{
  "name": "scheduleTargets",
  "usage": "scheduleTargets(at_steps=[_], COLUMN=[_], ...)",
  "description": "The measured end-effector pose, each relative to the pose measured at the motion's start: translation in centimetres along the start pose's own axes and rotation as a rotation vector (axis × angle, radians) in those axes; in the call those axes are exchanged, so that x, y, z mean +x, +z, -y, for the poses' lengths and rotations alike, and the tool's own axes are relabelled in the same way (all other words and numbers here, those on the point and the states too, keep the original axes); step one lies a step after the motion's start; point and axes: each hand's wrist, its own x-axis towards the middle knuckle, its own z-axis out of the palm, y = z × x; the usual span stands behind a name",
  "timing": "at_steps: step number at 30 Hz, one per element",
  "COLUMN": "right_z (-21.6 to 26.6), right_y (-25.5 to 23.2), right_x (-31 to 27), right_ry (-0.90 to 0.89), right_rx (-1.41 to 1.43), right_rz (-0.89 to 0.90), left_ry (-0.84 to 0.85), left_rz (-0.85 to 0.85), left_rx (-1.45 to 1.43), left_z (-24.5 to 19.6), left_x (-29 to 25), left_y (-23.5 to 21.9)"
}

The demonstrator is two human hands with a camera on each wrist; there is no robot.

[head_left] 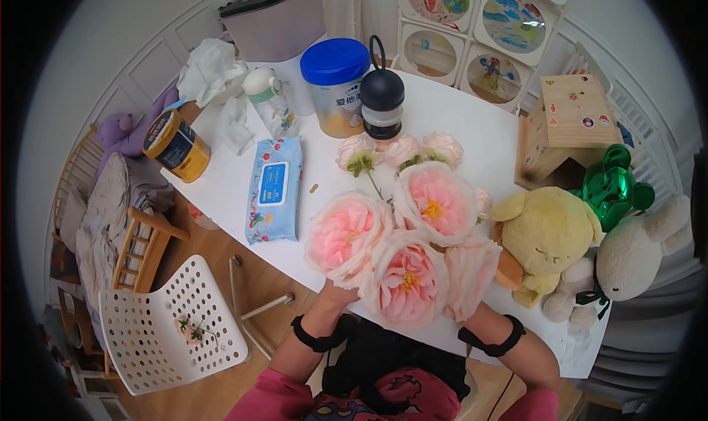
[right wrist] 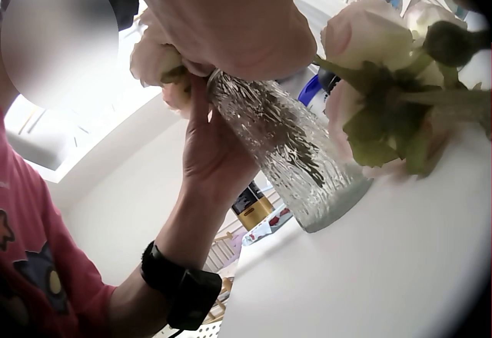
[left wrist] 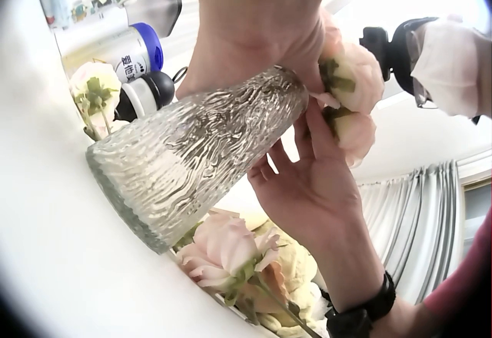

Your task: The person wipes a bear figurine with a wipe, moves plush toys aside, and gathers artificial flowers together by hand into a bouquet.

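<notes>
Large pink flowers [head_left: 409, 277] hide most of both hands in the head view. Beneath the blooms, the wrist views show a ribbed clear glass vase [left wrist: 196, 150] [right wrist: 288, 150], its base at the white tabletop. My left hand [head_left: 339, 293] [right wrist: 215, 150] grips the vase's neck, thumb near the rim. On the other side, my right hand [head_left: 466, 316] [left wrist: 311, 192] has its palm turned to the vase and its fingers bent near the mouth; whether it pinches a stem is hidden. Smaller pale roses [head_left: 403, 152] lie beyond the big blooms.
Left of the flowers are a wipes pack [head_left: 274, 188], a bottle [head_left: 271, 104] and a yellow can [head_left: 177, 146]. Behind stand a blue-lidded tub [head_left: 334, 89] and a black-topped container [head_left: 382, 100]. Plush toys [head_left: 547, 236] and a wooden house [head_left: 571, 118] are at right.
</notes>
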Motion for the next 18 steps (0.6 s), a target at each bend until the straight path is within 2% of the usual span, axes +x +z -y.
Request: scheduleTargets(at_steps=[1, 2, 4, 5, 7, 8, 10, 14, 16, 18], right_z=[0.1, -0.4, -2.0, -1.4, 0.3, -0.2, -2.1, -3.2, -3.9, -4.5], right_y=[0.4, -0.6, -3.3, -2.6, -0.5, -1.1, -3.0, -3.6, -4.8, -5.7], right_x=[0.0, 0.0, -0.3, -0.1, 0.6, 0.4, -0.3, -0.7, -1.1, -1.4], right_ry=[-0.031, -0.030, -0.065, -0.064, -0.427, -0.427, -0.278, -0.210, 0.044, 0.042], right_rx=[-0.174, -0.174, -0.300, -0.300, -0.974, -0.974, -0.578, -0.564, 0.164, 0.072], right_rz=[-0.041, -0.039, 0.113, 0.114, 0.217, 0.217, 0.099, 0.019, 0.003, 0.035], left_ry=[0.005, 0.004, -0.019, -0.031, -0.055, -0.067, -0.090, -0.133, -0.155, -0.177], left_rz=[-0.063, -0.064, -0.069, -0.071, -0.075, -0.077, -0.081, -0.091, -0.097, -0.101], left_rx=[-0.086, -0.085, -0.119, -0.137, -0.173, -0.191, -0.228, -0.298, -0.334, -0.369], left_z=[-1.4, -1.3, -1.2, -1.1, -1.0, -0.8, -0.7, -0.5, -0.6, -0.5], left_x=[1.0, 0.9, 0.7, 0.9, 0.4, 0.4, 0.2, -0.2, 0.0, -0.1], left_y=[-0.5, -0.5, -0.4, -0.2, -0.1, -0.3, -0.3, -0.4, 0.5, 0.8])
